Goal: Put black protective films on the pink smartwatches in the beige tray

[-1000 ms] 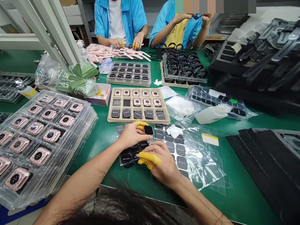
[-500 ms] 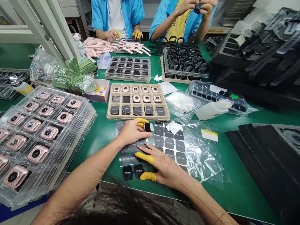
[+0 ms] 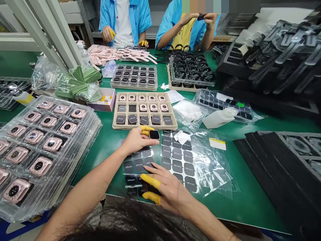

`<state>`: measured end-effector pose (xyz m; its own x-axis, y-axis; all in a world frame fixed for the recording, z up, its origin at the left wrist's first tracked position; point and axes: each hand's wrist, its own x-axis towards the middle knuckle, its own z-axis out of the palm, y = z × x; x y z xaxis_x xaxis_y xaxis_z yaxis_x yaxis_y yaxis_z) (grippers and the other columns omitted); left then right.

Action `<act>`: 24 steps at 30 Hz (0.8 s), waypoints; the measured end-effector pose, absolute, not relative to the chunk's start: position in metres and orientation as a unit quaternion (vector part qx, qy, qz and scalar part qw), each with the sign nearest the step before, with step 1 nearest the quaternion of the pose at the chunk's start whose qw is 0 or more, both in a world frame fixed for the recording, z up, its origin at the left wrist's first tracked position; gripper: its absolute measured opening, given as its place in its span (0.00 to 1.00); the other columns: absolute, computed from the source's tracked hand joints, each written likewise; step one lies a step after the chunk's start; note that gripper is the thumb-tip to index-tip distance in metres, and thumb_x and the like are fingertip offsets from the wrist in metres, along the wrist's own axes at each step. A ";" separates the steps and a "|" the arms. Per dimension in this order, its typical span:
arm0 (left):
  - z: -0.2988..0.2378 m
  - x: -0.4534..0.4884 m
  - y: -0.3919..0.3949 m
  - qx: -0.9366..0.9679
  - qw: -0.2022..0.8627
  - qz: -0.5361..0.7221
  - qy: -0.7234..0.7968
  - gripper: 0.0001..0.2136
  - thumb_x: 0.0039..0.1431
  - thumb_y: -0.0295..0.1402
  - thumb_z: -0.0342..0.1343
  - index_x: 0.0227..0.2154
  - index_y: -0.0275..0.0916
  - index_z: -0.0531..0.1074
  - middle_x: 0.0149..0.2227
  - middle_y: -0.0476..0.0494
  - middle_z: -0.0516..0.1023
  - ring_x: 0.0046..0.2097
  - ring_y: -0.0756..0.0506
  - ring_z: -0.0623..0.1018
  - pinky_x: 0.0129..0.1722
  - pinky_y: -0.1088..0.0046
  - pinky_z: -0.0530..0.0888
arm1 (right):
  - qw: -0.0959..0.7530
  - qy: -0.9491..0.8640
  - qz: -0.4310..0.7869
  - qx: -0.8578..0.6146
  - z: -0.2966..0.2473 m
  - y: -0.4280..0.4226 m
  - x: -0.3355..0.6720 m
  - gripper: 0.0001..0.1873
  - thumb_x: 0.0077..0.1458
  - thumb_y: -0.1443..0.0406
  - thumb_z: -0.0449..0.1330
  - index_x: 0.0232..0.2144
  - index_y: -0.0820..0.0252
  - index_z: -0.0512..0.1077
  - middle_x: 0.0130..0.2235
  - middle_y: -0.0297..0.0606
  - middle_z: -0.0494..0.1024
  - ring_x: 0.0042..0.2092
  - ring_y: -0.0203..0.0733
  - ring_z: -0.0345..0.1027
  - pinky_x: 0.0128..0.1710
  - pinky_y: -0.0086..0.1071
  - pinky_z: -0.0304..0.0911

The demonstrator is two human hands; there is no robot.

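My left hand (image 3: 136, 141), with yellow finger cots, grips a smartwatch body (image 3: 154, 135) between thumb and fingers; its dark screen faces up and no strap shows. Lower right, my right hand (image 3: 169, 189) reaches over a clear sheet of dark square stickers (image 3: 138, 164) printed with white lettering. Its fingers are stretched and apart, two in yellow cots, with the fingertips at the sheet's lower rows. Those rows look dark and slightly bent, and the hand partly covers them. A second sticker sheet (image 3: 177, 166) lies to the right, with a crumpled white tissue (image 3: 182, 137) on it.
Beyond my hands stands a beige tray (image 3: 145, 127) of watch bodies, some with dark square covers. Stacked clear trays (image 3: 91, 129) of pink watches rise at left. A white bottle (image 3: 220, 117) and black foam (image 3: 263, 167) are at right. Two people in blue work opposite.
The view has shifted slightly. The watch in my left hand has tilted, showing more of its screen. My right hand has moved a little lower, and the lower stickers look bent and darker.
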<state>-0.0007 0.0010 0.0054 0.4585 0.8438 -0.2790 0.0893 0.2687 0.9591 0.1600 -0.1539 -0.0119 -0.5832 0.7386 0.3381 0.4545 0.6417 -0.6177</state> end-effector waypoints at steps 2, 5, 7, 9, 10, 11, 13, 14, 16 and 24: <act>0.005 0.000 0.004 0.528 0.672 0.292 0.430 0.28 0.42 0.30 0.76 0.48 0.32 0.75 0.36 0.43 0.82 0.30 0.52 0.77 0.32 0.75 0.72 | 0.301 -0.861 0.244 -0.329 -0.004 -0.152 0.165 0.39 0.62 0.59 0.64 0.71 0.44 0.55 0.53 0.40 0.82 0.63 0.57 0.70 0.62 0.62 0.67; 0.004 0.002 0.005 0.521 0.692 0.301 0.399 0.28 0.40 0.30 0.77 0.47 0.34 0.76 0.38 0.44 0.81 0.30 0.53 0.77 0.32 0.75 0.72 | 0.315 -0.847 0.221 -0.366 0.001 -0.134 0.179 0.30 0.64 0.65 0.62 0.66 0.47 0.63 0.55 0.42 0.81 0.63 0.53 0.70 0.63 0.55 0.68; 0.004 0.003 0.004 0.511 0.707 0.302 0.385 0.28 0.39 0.30 0.77 0.45 0.34 0.76 0.39 0.44 0.81 0.31 0.53 0.77 0.33 0.75 0.72 | 0.284 -0.848 0.206 -0.398 -0.002 -0.119 0.187 0.28 0.64 0.65 0.62 0.64 0.52 0.66 0.59 0.48 0.78 0.64 0.54 0.68 0.64 0.55 0.67; 0.006 0.003 0.004 0.500 0.716 0.298 0.385 0.27 0.39 0.30 0.77 0.45 0.33 0.76 0.36 0.45 0.81 0.30 0.53 0.77 0.32 0.76 0.71 | 0.244 -0.852 0.211 -0.413 -0.008 -0.106 0.191 0.30 0.61 0.61 0.65 0.64 0.56 0.67 0.61 0.54 0.75 0.64 0.58 0.68 0.63 0.57 0.67; 0.006 0.003 0.003 0.495 0.718 0.294 0.391 0.27 0.40 0.30 0.77 0.45 0.33 0.75 0.33 0.47 0.80 0.29 0.54 0.76 0.30 0.76 0.71 | 0.232 -0.849 0.218 -0.420 -0.012 -0.101 0.192 0.31 0.60 0.59 0.66 0.64 0.57 0.67 0.61 0.55 0.74 0.64 0.60 0.68 0.62 0.57 0.68; 0.007 0.003 0.002 0.489 0.720 0.288 0.399 0.27 0.40 0.29 0.77 0.45 0.33 0.75 0.30 0.50 0.79 0.28 0.53 0.75 0.29 0.77 0.70 | 0.226 -0.844 0.226 -0.430 -0.014 -0.098 0.192 0.32 0.59 0.58 0.67 0.64 0.57 0.67 0.61 0.55 0.74 0.64 0.60 0.68 0.62 0.56 0.68; 0.009 0.003 -0.001 0.477 0.723 0.282 0.412 0.28 0.40 0.29 0.77 0.46 0.33 0.74 0.26 0.53 0.76 0.27 0.53 0.76 0.29 0.76 0.69 | 0.228 -0.835 0.235 -0.443 -0.017 -0.097 0.190 0.31 0.60 0.58 0.66 0.63 0.56 0.67 0.62 0.53 0.74 0.64 0.58 0.68 0.61 0.54 0.70; 0.009 0.003 -0.002 0.473 0.724 0.280 0.417 0.29 0.40 0.29 0.77 0.46 0.33 0.74 0.26 0.53 0.76 0.27 0.52 0.76 0.30 0.76 0.70 | 0.236 -0.832 0.233 -0.445 -0.017 -0.097 0.189 0.29 0.61 0.59 0.66 0.62 0.56 0.67 0.62 0.53 0.74 0.64 0.57 0.68 0.60 0.52 0.70; 0.011 0.003 -0.005 0.468 0.724 0.278 0.424 0.29 0.39 0.29 0.78 0.46 0.33 0.74 0.27 0.51 0.78 0.29 0.51 0.78 0.31 0.75 0.71 | 0.261 -0.829 0.219 -0.443 -0.017 -0.098 0.186 0.25 0.62 0.62 0.65 0.59 0.55 0.68 0.60 0.51 0.76 0.62 0.57 0.70 0.58 0.51 0.72; 0.016 0.004 -0.004 0.450 0.732 0.281 0.427 0.29 0.38 0.30 0.78 0.45 0.33 0.75 0.29 0.50 0.79 0.28 0.51 0.78 0.31 0.74 0.73 | 0.320 -0.804 0.210 -0.455 -0.018 -0.087 0.170 0.12 0.60 0.72 0.62 0.44 0.52 0.69 0.37 0.35 0.83 0.41 0.49 0.79 0.41 0.42 0.77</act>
